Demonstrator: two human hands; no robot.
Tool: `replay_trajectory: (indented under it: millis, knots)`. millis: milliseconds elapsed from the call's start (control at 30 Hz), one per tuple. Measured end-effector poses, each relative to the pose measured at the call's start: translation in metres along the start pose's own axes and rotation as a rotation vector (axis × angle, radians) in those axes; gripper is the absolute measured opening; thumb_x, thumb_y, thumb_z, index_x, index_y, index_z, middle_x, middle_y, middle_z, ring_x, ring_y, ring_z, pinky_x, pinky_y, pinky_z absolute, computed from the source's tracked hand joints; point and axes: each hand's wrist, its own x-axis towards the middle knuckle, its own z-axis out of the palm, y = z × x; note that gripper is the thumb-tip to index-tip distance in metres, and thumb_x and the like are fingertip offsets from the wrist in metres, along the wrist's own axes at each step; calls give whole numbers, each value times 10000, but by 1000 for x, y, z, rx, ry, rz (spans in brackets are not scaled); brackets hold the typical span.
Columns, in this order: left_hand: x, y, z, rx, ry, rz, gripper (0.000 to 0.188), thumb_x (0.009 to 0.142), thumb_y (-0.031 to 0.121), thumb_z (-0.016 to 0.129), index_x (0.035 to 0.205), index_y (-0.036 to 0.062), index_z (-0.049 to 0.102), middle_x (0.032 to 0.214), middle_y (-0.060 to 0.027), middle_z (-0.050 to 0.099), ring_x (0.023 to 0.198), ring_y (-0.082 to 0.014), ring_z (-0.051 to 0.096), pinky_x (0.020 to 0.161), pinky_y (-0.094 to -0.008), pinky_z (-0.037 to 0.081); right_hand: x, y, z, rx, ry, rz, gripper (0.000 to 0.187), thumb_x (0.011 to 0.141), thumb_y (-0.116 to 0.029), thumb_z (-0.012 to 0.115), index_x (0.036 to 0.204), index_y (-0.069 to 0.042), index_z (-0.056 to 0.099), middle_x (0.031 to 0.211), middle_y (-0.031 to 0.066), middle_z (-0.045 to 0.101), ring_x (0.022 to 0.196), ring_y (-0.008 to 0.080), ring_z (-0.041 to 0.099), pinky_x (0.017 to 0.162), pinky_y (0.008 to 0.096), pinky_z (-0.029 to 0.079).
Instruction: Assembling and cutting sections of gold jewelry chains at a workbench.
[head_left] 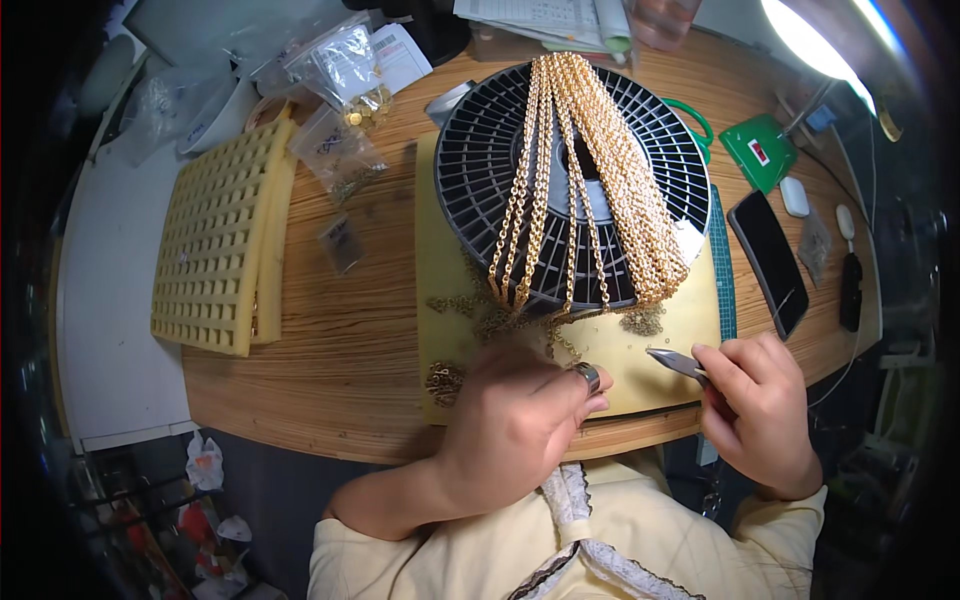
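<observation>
Gold chains (650,220) lie in long strands over a black ribbed spool (480,130) on a yellow board (640,390). In front of it my left hand (510,420) is closed in a pinch, a broad silver ring (588,377) on one finger. A length of gold chain (562,342) runs from the spool's front edge into this hand; its pinched end is hidden. To its right, my right hand (760,410) grips small pliers (675,362), their tip pointing left over the board. Near that tip is a pile of small metal rings (642,320), with a few loose ones around it.
Coiled chain (443,383) lies at the board's left edge. Yellow foam trays (215,240) and small plastic bags (335,150) are on the left. At right are a phone (768,262), a white case (793,196), a green lamp base (757,152) and a green cutting mat (722,270).
</observation>
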Motion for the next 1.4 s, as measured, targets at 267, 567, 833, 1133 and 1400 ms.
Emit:
replay_trajectory:
  millis: [267, 567, 833, 1133, 1400]
  knots:
    - [1, 1, 1, 25, 45, -49, 146, 761, 64, 754, 881, 29, 678, 647, -102, 591, 615, -294, 571, 654, -408, 467, 5, -3, 0, 99, 45, -90, 465, 634, 4, 701, 1096, -18, 664, 869, 107, 587, 745, 263, 550, 638, 374, 438]
    - [4, 2, -3, 50, 8, -50, 165, 794, 0, 721, 954, -2, 681, 786, -148, 660, 697, -285, 644, 631, -362, 515, 7, -5, 2, 162, 59, -147, 485, 615, 3, 704, 1098, -20, 662, 859, 98, 575, 719, 261, 536, 629, 369, 436]
    - [3, 3, -4, 77, -1, -53, 203, 799, 3, 702, 994, -12, 647, 789, -151, 630, 704, -323, 596, 651, -406, 488, 8, -7, 2, 173, 55, -151, 488, 612, -2, 710, 1098, -25, 665, 863, 96, 575, 722, 259, 531, 629, 361, 437]
    - [2, 3, -9, -182, 62, -60, 137, 817, -2, 713, 954, -7, 706, 759, -141, 658, 673, -268, 628, 613, -352, 501, 11, -9, 4, 263, 63, -182, 528, 581, -7, 708, 1108, -27, 665, 875, 96, 582, 715, 252, 529, 626, 357, 441]
    - [5, 14, -25, -370, -115, -207, 169, 881, 68, 705, 1016, -35, 712, 903, -129, 725, 788, -150, 683, 710, -255, 535, 11, -17, 14, 9, 277, -279, 558, 540, -66, 698, 1098, -55, 689, 893, 61, 575, 739, 223, 518, 633, 362, 406]
